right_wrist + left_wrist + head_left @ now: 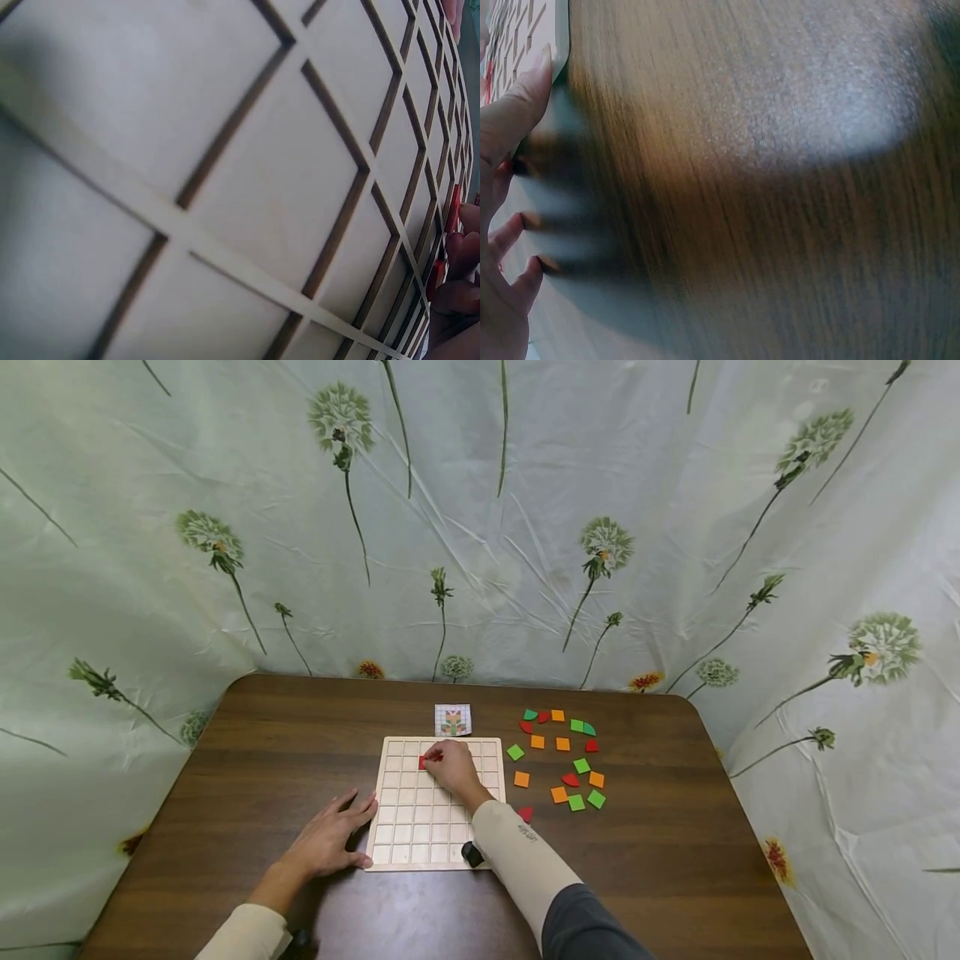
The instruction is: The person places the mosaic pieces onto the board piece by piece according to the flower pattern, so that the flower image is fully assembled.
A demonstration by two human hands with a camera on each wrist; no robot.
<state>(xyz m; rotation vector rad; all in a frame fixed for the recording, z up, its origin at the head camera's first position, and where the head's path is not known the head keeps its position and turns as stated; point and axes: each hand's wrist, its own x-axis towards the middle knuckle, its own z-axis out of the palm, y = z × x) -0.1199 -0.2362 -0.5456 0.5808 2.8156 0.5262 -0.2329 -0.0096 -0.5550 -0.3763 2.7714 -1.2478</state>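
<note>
Pinches red piece (434, 757) with right hand (454, 767) beside red square (422, 763) on gridded wooden board (420, 833); braces board with left hand (324, 838), fingers spread. Seems mid-placement; next needs level seating.

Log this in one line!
right hand: pinching red piece over board | left hand: touching board edge | picture card: beyond board | loose pieces: beside board

Right grip (450, 766) and sleeve (528, 853) hid grid board (402, 814) cells between one and four o'clock. Card (453, 720) near twelve: details were too small. Left wrist view cut off left grip (508, 292) toward nine.
</note>
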